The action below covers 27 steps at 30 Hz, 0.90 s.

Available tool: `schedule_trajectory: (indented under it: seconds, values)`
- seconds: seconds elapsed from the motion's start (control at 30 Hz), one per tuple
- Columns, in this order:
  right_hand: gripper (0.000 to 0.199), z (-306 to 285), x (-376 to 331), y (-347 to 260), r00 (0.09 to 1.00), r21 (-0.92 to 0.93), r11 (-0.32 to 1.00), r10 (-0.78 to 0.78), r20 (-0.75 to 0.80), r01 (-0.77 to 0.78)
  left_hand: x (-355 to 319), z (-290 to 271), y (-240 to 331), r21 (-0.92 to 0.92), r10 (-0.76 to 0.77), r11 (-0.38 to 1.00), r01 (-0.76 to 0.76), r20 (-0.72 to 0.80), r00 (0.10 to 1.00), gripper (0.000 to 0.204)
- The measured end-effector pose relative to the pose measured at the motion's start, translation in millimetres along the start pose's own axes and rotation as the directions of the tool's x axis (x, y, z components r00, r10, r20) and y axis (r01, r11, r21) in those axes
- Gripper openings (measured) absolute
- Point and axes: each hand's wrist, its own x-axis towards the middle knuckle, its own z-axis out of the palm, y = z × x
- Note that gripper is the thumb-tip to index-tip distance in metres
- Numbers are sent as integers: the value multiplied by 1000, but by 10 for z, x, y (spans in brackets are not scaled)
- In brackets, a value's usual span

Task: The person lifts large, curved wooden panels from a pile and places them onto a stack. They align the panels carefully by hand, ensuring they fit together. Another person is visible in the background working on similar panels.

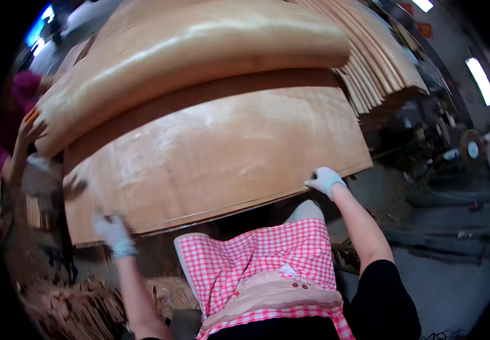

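A wide, light-brown wood veneer sheet (216, 147) lies flat in front of me, its near edge just beyond my apron. My right hand (325, 181), in a white glove, is closed at the near edge toward the right corner, its fingers curled on the sheet. Over the near left part is my gloved left hand (112, 231), smeared by motion so its fingers are unclear. A second veneer sheet (199, 54) curls over in a large roll across the far part of the stack. Its underside is in shadow.
At the left, a co-worker in a magenta top (25, 85) has a hand (29, 133) by the curled sheet's end. Layered veneer (381, 68) is stacked at the far right. Torn wood scraps (80, 306) lie at the lower left. Machinery (454, 198) stands right.
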Motion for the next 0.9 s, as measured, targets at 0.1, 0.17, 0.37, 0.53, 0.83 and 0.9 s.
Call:
schedule_trajectory:
  seconds: [0.1, 0.17, 0.37, 0.53, 0.83, 0.9]
  values:
    - [44, 46, 7, 39, 999, 24, 999, -43, -2, 43, -1150, 1076, 844, 196, 390, 829, -524, 470, 792, 62]
    - [46, 34, 0, 32, 999, 17, 999, -52, 13, 51, -1886, 1553, 1464, 55, 542, 738, -672, 545, 640, 80]
    - [36, -57, 34, 424, 996, 175, 981, -87, 36, 80, -2265, 1957, 1732, 130, 412, 752, -646, 672, 615, 103]
    - [31, -432, 171, 2074, 994, 116, 989, 98, -51, -92, -2267, 1980, 1700, 165, 420, 729, -664, 658, 625, 106]
    - [37, -256, 548, 2917, 849, 476, 774, 519, -98, -418, -2290, 1969, 1702, 171, 432, 711, -682, 658, 616, 102]
    - [39, -130, 531, 3101, 643, 600, 590, 749, -159, -540, -2326, 1997, 1731, 153, 444, 712, -685, 657, 609, 100]
